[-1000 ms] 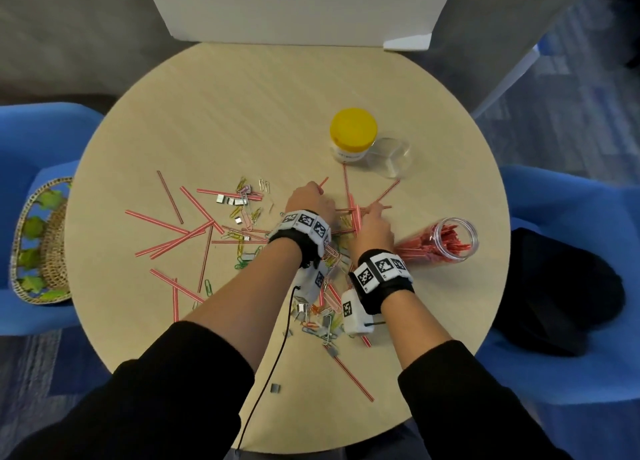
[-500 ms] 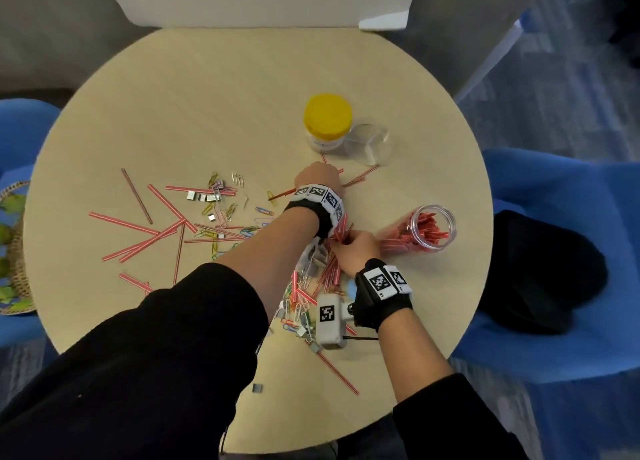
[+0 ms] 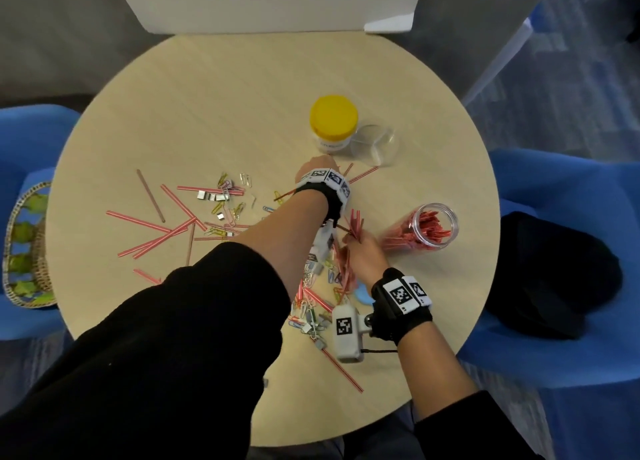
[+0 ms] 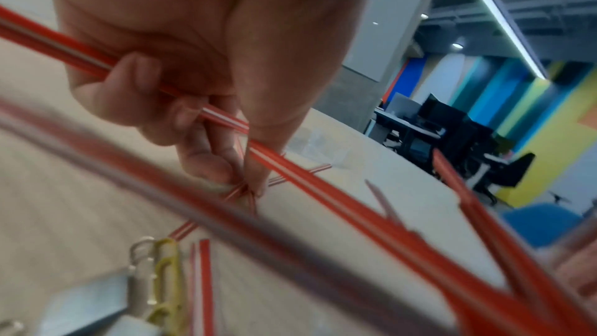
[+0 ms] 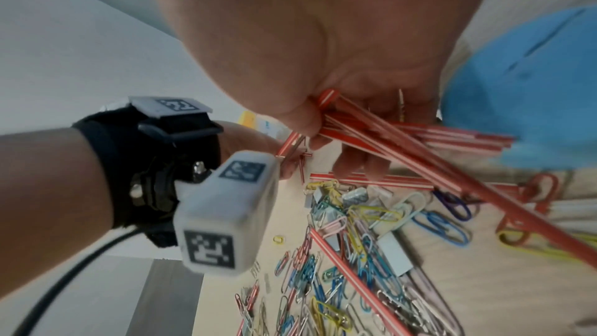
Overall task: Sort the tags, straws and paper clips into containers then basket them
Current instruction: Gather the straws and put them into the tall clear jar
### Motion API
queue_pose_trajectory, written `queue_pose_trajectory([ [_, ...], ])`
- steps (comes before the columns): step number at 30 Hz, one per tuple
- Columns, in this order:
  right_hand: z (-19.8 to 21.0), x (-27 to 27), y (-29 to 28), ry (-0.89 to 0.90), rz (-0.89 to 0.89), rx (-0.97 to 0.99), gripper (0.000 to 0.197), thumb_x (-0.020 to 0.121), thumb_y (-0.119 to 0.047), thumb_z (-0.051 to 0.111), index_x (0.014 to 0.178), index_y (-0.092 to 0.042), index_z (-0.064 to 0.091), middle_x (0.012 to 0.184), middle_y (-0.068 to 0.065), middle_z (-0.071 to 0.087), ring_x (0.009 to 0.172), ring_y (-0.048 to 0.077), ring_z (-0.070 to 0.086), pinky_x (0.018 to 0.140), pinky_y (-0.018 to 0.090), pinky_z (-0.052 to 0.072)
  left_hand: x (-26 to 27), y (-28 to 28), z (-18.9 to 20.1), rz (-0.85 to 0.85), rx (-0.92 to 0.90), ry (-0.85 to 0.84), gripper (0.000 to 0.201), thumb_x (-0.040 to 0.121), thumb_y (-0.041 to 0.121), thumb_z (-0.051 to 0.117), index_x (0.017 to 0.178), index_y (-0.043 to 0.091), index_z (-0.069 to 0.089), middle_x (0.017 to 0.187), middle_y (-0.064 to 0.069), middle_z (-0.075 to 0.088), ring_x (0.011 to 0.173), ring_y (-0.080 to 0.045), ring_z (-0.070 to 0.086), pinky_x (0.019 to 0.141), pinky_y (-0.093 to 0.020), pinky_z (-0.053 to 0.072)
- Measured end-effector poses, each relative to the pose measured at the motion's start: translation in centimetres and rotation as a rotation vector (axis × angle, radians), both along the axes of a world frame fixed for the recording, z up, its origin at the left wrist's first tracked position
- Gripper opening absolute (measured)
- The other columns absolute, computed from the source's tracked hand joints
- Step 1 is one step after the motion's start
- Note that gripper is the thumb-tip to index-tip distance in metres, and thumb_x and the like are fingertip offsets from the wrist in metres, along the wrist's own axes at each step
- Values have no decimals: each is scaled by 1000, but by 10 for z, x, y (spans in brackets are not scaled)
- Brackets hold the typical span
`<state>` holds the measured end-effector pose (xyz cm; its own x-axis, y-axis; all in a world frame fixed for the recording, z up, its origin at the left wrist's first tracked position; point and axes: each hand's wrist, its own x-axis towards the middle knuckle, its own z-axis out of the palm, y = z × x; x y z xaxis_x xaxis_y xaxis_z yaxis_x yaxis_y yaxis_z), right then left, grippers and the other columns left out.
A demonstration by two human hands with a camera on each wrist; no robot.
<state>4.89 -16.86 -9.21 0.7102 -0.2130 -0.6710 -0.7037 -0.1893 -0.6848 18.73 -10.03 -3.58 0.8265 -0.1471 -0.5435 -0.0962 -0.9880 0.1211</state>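
Note:
Red-and-white straws point(image 3: 149, 241) lie scattered over the round table point(image 3: 214, 99), mixed with coloured paper clips point(image 3: 311, 286) and small metal tags point(image 3: 204, 195). My right hand point(image 3: 360, 248) grips a bundle of straws point(image 3: 354, 223) just left of a clear jar point(image 3: 420, 229) that lies on its side, partly filled with straws. In the right wrist view the bundle of straws point(image 5: 387, 132) fans out of the right hand point(image 5: 339, 137) above the paper clips point(image 5: 355, 226). My left hand point(image 4: 248, 183) holds one straw point(image 4: 284, 170) in its curled fingers and pinches more straws on the table near the yellow-lidded jar point(image 3: 333, 123).
A clear round container point(image 3: 373, 144) stands beside the yellow-lidded jar. A blue lid point(image 5: 523, 86) lies by my right hand. A woven basket point(image 3: 26, 244) sits on the blue chair at the left. Another blue chair with a dark bag point(image 3: 550, 276) stands to the right.
My left hand has reached farther out toward the yellow-lidded jar. My right hand has gathered the straws into a bundle and drawn it back, beside the lying jar's base.

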Motion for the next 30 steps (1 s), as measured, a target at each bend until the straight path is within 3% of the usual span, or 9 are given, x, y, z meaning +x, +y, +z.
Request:
queue_pose_trajectory([
  [3,2,-4,-2,21,-57,72,23,100,-15,38,82,-22,51,64,-3,46,58,16,43,56,31,35,-6,-3,18,-166,33,166,20,86,11,66,105,15,60,108,-12,52,94,-30,53,69,-37,42],
  [5,8,-6,-4,85,-68,104,24,100,-13,34,81,-16,47,60,1,40,48,15,36,48,29,29,-8,-2,21,-203,39,165,22,85,10,67,106,12,60,102,-13,51,90,-30,54,68,-35,42],
  [8,16,-11,-8,150,-36,104,25,100,-18,31,78,-15,43,61,4,35,47,17,32,44,26,26,-6,7,9,-65,-26,181,21,76,9,77,90,4,61,89,-13,60,86,-26,60,72,-34,50],
  [11,24,-13,-7,144,67,87,38,104,-41,29,77,-18,43,58,0,32,45,15,31,43,26,28,-1,16,-4,76,-51,149,24,79,14,75,69,4,56,70,-11,57,84,-27,65,78,-36,54],
  [16,33,-11,-5,23,166,65,48,101,-54,33,69,-21,44,53,-3,39,42,12,38,46,27,35,2,39,-4,211,-323,-1,9,94,15,59,101,10,63,92,-6,68,84,-23,64,75,-30,53],
  [19,33,-9,-3,-13,135,109,45,104,-45,34,70,-18,45,53,-5,36,38,9,34,45,27,33,-4,59,2,308,-501,-96,11,97,13,55,107,11,58,86,-5,75,65,-10,63,56,-25,49],
  [23,33,-6,-4,-18,105,137,28,106,-28,34,90,-19,55,58,-4,36,44,10,33,46,26,33,-8,80,7,317,-557,-171,26,99,13,50,124,9,60,92,-6,76,74,-18,66,72,-28,54],
  [27,35,-4,0,32,16,284,18,107,-16,32,101,-11,48,62,-2,37,48,11,35,49,28,38,-11,89,0,414,-612,-212,23,102,12,41,111,13,62,92,-9,71,70,-21,60,60,-27,45],
  [30,39,-3,2,101,-12,384,23,105,-13,31,85,-14,44,53,-5,32,40,9,28,43,24,32,-15,85,-6,503,-647,-206,21,103,13,32,106,12,53,97,-8,61,83,-31,60,69,-36,46],
])
